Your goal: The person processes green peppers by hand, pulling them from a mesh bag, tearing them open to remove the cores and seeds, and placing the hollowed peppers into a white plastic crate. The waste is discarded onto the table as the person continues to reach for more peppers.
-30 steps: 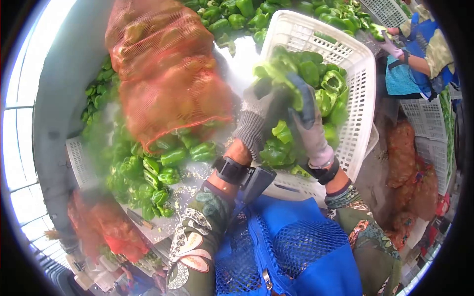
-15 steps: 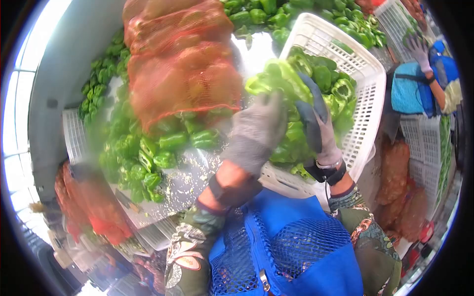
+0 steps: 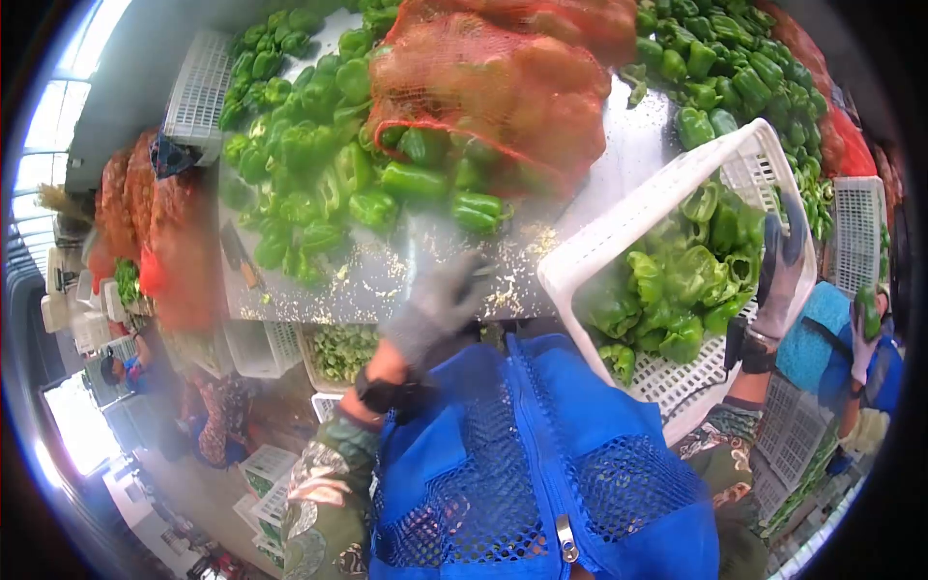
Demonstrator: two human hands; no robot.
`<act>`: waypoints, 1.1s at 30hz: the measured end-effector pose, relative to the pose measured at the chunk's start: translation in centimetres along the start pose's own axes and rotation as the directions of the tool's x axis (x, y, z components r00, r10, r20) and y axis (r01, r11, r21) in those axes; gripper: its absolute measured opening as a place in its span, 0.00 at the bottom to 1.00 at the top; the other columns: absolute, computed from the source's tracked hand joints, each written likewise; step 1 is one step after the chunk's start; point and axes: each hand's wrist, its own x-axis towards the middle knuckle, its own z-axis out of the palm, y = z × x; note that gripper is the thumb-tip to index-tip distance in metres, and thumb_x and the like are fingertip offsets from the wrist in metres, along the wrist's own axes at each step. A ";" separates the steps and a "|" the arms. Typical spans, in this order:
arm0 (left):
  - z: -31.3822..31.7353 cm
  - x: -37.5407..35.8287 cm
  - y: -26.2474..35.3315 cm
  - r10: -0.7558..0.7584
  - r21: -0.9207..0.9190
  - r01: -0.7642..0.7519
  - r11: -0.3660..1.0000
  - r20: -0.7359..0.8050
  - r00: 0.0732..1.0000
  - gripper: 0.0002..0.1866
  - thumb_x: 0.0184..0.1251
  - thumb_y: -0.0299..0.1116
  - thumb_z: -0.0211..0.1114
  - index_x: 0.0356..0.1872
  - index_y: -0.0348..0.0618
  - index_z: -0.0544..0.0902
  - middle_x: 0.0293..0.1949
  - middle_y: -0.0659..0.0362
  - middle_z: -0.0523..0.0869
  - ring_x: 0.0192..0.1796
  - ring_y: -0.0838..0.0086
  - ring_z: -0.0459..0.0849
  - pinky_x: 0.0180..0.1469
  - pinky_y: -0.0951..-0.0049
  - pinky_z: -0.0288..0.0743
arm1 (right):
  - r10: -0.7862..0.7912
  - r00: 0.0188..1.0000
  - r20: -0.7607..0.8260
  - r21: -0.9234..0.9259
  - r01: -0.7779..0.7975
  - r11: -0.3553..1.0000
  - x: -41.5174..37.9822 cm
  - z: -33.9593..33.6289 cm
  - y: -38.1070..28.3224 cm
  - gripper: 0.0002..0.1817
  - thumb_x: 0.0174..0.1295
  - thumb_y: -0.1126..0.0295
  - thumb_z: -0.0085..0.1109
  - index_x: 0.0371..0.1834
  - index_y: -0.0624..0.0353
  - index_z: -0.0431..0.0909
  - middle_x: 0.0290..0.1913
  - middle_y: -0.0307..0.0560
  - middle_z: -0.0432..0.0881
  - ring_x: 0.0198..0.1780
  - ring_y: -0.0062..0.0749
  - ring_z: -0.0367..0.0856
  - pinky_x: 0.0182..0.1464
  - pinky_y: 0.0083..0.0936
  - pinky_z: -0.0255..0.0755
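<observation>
My right hand (image 3: 779,275), in a grey glove with dark fingertips, grips the right side wall of a white plastic crate (image 3: 619,232). The crate sits tilted at the table's edge, with green bell peppers (image 3: 677,290) inside, some cut open. My gloved left hand (image 3: 447,295) is over the table's near edge, left of the crate; motion blurs its fingers, and nothing clear shows in them. Beyond it, green peppers (image 3: 372,208) spill around the open end of a red mesh sack (image 3: 493,97).
A knife (image 3: 242,259) lies at the left of the metal table (image 3: 377,275), which is strewn with pale seeds. More peppers (image 3: 735,68) are heaped at the back right. A co-worker's gloved hand (image 3: 863,338) holds a pepper at far right. Filled sacks (image 3: 179,251) stand left.
The view has swung left. My hands have parted from the peppers over the crate; my right hand now grips the crate's side, and the crate is tilted differently.
</observation>
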 end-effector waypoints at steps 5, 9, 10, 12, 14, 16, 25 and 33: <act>-3.2 -11.3 -14.3 -0.583 0.672 0.401 0.623 0.056 0.811 0.17 0.63 0.42 0.59 0.50 0.47 0.79 0.39 0.48 0.85 0.46 0.53 0.84 0.50 0.54 0.76 | -0.163 0.629 0.760 0.276 -0.085 0.957 2.2 14.2 -16.0 0.20 0.68 0.65 0.52 0.60 0.63 0.75 0.56 0.51 0.81 0.56 0.35 0.78 0.62 0.29 0.68; -4.1 -17.0 -20.9 -0.850 0.749 0.566 0.344 -0.008 0.527 0.26 0.63 0.42 0.59 0.63 0.51 0.72 0.59 0.44 0.75 0.60 0.52 0.77 0.58 0.54 0.73 | -0.008 0.206 0.979 -0.069 0.362 0.929 1.1 30.9 -17.2 0.26 0.65 0.54 0.48 0.54 0.67 0.76 0.56 0.65 0.78 0.58 0.52 0.77 0.61 0.42 0.67; -4.3 -17.6 -21.4 -0.823 0.674 0.621 0.401 -0.034 0.567 0.26 0.63 0.42 0.59 0.63 0.51 0.72 0.59 0.43 0.75 0.59 0.52 0.77 0.58 0.55 0.73 | 0.129 0.207 0.970 -0.202 0.385 0.900 -0.2 33.6 -17.5 0.27 0.65 0.53 0.46 0.55 0.66 0.77 0.57 0.66 0.77 0.60 0.52 0.76 0.63 0.41 0.66; -4.3 -18.8 -22.9 -0.773 0.503 0.699 0.508 -0.091 0.627 0.26 0.63 0.42 0.60 0.64 0.50 0.73 0.59 0.43 0.74 0.59 0.51 0.77 0.58 0.55 0.73 | 0.081 0.192 0.978 -0.154 0.402 0.902 -3.8 41.4 -10.6 0.29 0.65 0.51 0.48 0.56 0.66 0.77 0.59 0.65 0.76 0.62 0.50 0.75 0.65 0.39 0.67; -3.7 -19.1 -24.3 -0.695 0.290 0.691 0.662 -0.107 0.711 0.19 0.64 0.40 0.60 0.53 0.44 0.79 0.49 0.45 0.81 0.49 0.52 0.82 0.52 0.58 0.76 | 0.374 0.445 0.814 -0.489 0.177 0.854 -7.3 43.0 -10.1 0.35 0.63 0.45 0.51 0.59 0.67 0.73 0.61 0.64 0.74 0.63 0.53 0.74 0.65 0.39 0.66; -2.6 -18.6 -24.7 -0.727 0.284 0.712 0.643 -0.068 0.683 0.18 0.65 0.40 0.60 0.52 0.44 0.79 0.45 0.47 0.83 0.46 0.52 0.84 0.50 0.59 0.77 | 0.397 0.689 0.606 -0.523 -0.031 0.852 -11.0 44.0 -8.5 0.43 0.61 0.39 0.52 0.66 0.67 0.64 0.62 0.63 0.73 0.62 0.55 0.73 0.64 0.41 0.66; -0.1 -16.7 -27.4 -0.745 0.257 0.701 0.665 0.169 0.645 0.21 0.64 0.44 0.59 0.57 0.51 0.74 0.54 0.50 0.77 0.53 0.52 0.80 0.54 0.54 0.75 | 0.039 0.943 0.332 -0.377 0.095 0.922 -14.9 46.0 -3.2 0.43 0.57 0.37 0.55 0.62 0.66 0.68 0.56 0.65 0.76 0.55 0.56 0.76 0.60 0.41 0.69; -1.5 -6.5 -22.0 -0.390 0.195 0.373 0.907 0.056 0.919 0.30 0.60 0.43 0.65 0.64 0.51 0.70 0.56 0.46 0.74 0.58 0.50 0.76 0.59 0.57 0.72 | 0.362 0.831 0.423 -0.210 -0.298 0.931 -12.2 45.3 -3.4 0.35 0.59 0.39 0.55 0.54 0.63 0.77 0.47 0.58 0.83 0.48 0.56 0.80 0.54 0.39 0.72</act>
